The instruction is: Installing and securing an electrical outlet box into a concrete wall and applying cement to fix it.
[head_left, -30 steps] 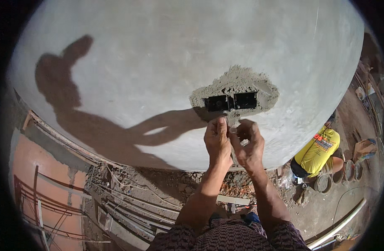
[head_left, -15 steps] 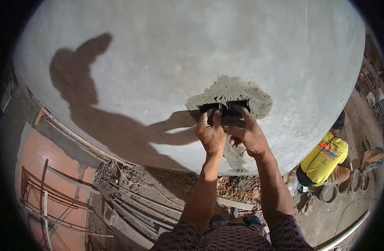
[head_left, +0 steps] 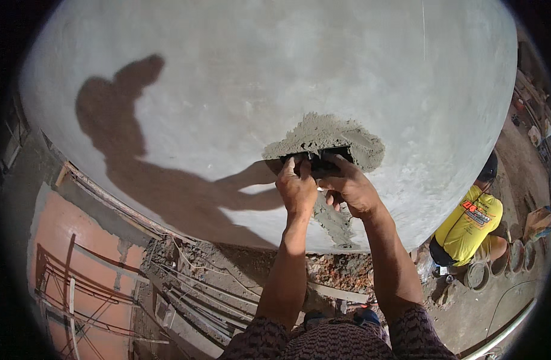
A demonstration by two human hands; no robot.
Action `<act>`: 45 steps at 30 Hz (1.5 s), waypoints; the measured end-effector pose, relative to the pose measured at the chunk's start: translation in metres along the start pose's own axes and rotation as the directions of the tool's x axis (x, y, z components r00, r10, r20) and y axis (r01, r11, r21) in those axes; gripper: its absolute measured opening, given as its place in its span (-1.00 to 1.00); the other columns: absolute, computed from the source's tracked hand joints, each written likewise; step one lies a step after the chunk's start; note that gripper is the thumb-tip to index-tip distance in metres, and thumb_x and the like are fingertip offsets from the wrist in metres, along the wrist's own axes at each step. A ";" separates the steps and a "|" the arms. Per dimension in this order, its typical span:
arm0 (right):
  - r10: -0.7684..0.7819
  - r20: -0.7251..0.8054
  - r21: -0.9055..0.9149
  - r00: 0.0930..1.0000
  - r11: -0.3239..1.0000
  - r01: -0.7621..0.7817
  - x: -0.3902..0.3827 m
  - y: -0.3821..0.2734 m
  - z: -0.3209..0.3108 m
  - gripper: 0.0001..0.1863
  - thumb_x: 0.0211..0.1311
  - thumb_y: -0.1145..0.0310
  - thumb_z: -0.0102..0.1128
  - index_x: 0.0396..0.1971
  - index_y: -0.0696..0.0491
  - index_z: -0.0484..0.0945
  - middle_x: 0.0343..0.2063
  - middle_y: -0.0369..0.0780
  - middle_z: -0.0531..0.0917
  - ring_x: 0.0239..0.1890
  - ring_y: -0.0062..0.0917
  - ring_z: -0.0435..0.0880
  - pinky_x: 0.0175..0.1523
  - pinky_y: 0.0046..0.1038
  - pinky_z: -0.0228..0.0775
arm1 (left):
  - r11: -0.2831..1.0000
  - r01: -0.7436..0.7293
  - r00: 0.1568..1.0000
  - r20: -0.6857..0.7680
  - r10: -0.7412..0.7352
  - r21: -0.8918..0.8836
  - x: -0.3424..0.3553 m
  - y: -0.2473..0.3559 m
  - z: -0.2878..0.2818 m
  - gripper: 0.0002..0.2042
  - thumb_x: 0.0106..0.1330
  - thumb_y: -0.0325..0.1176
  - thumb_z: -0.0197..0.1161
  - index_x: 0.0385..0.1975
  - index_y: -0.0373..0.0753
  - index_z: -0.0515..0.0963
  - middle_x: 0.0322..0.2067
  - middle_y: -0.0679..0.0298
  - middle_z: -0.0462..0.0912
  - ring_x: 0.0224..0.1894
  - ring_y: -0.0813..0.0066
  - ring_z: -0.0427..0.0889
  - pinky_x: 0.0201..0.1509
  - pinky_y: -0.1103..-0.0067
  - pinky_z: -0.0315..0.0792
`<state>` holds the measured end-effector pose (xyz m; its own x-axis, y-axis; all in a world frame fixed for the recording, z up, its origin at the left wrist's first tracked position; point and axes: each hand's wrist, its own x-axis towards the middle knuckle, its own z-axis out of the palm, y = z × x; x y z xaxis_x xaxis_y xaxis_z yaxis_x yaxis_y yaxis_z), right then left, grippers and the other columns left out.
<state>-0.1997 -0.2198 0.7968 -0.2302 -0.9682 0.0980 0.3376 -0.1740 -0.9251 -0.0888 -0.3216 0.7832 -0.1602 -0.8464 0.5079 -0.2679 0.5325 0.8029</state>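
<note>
Two black boxes side by side, which look like electrical wall boxes point(head_left: 337, 151), are set in a grey plastered wall point(head_left: 227, 78). Rough wet mortar point(head_left: 320, 129) surrounds their top and right side, and a smear of it point(head_left: 334, 225) runs down below. My left hand point(head_left: 297, 191) grips the lower edge of the left box, thumb and fingers bent around it. At the right box my right hand point(head_left: 352, 191) has its forefinger reaching inside and its thumb beneath. My fingers partly hide the boxes' lower edges.
A person in a yellow shirt point(head_left: 472, 222) crouches at the right beside several buckets point(head_left: 477, 276). Boards and poles point(head_left: 209, 306) lie along the wall's foot over rubble point(head_left: 341, 270). An orange panel point(head_left: 65, 240) is at lower left. My shadow point(head_left: 125, 138) falls across the wall.
The view has shifted slightly. Both hands stay at the black boxes, with the fingers a little resettled. The person in yellow leans slightly differently.
</note>
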 end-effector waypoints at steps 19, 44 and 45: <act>0.060 -0.047 0.130 0.997 0.990 -0.054 0.003 0.001 0.006 -0.15 0.06 0.47 0.31 0.38 0.33 0.17 -0.32 -0.11 0.66 -0.67 -0.53 0.56 -0.68 -0.52 0.33 | 0.985 -0.112 0.994 0.024 0.110 0.129 0.000 -0.003 -0.004 -0.82 0.33 -0.39 0.25 -0.23 -0.40 0.61 -0.34 -0.01 0.71 -0.24 0.02 0.71 -0.12 0.29 0.50; 0.003 -0.056 0.127 0.998 0.992 0.004 -0.014 0.002 0.003 -0.22 0.08 0.48 0.22 0.36 0.30 0.21 -0.25 -0.11 0.67 -0.66 -0.59 0.54 -0.68 -0.57 0.30 | 0.846 0.331 0.943 0.100 -0.319 -0.419 0.007 -0.012 0.005 -0.80 0.26 -0.47 0.20 -0.20 -0.42 0.64 -0.33 0.19 0.69 -0.30 0.44 0.53 -0.15 0.46 0.43; 0.005 -0.048 0.125 0.999 0.992 0.001 -0.014 0.002 0.004 -0.21 0.08 0.48 0.22 0.37 0.30 0.20 -0.23 -0.10 0.67 -0.66 -0.59 0.54 -0.68 -0.58 0.30 | 0.847 0.351 0.936 0.116 -0.333 -0.399 0.009 -0.016 0.005 -0.80 0.27 -0.48 0.19 -0.19 -0.43 0.64 -0.32 0.18 0.69 -0.30 0.43 0.53 -0.15 0.47 0.43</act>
<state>-0.1922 -0.2077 0.7951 -0.2724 -0.9592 0.0753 0.4486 -0.1959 -0.8720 -0.0904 -0.3381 0.7733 -0.1713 -0.9701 0.1718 0.0962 0.1571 0.9829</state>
